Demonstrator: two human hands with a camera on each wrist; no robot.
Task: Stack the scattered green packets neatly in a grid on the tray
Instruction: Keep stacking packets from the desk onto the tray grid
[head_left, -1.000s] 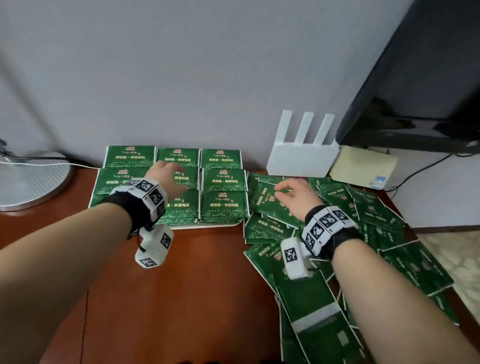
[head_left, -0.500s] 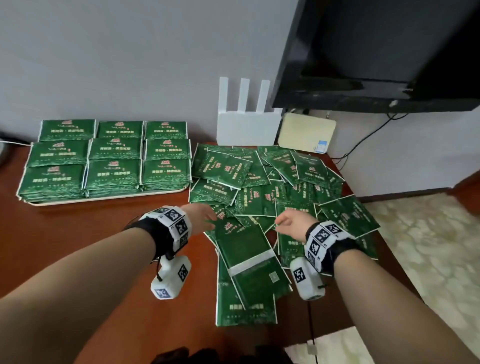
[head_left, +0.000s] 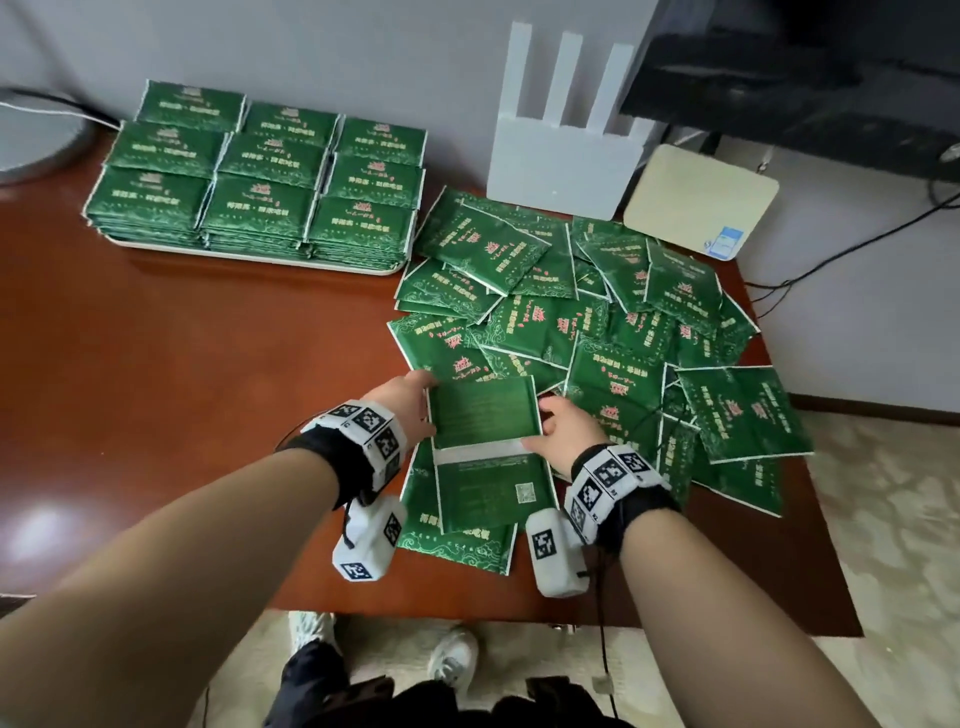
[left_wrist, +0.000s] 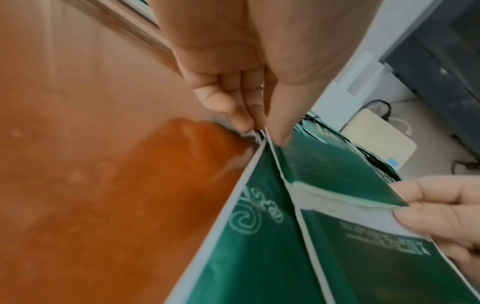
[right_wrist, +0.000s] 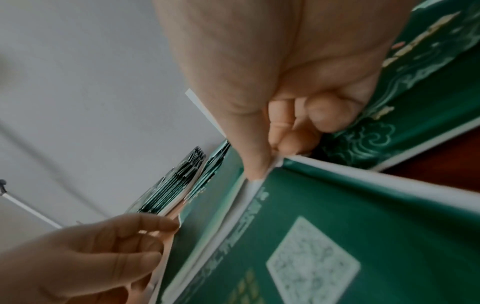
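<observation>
From the head view both hands are on one packet (head_left: 483, 410) at the front of the loose pile (head_left: 597, 322) on the table's (head_left: 208, 364) right side, left hand (head_left: 410, 410) pinching its left edge, right hand (head_left: 563, 431) its right edge; the tray (head_left: 249, 253) with the three-by-three grid sits at the back left corner. These are thin, glossy, flat foil squares, so I'd guess the one underneath gets dragged along or the pile slides off the right edge. Left wrist view: fingertips (left_wrist: 241, 117) pressed together on the white sealed rim. Right wrist view: thumb (right_wrist: 255, 164) and curled fingers nip the corner seam, a slippery hold.
</observation>
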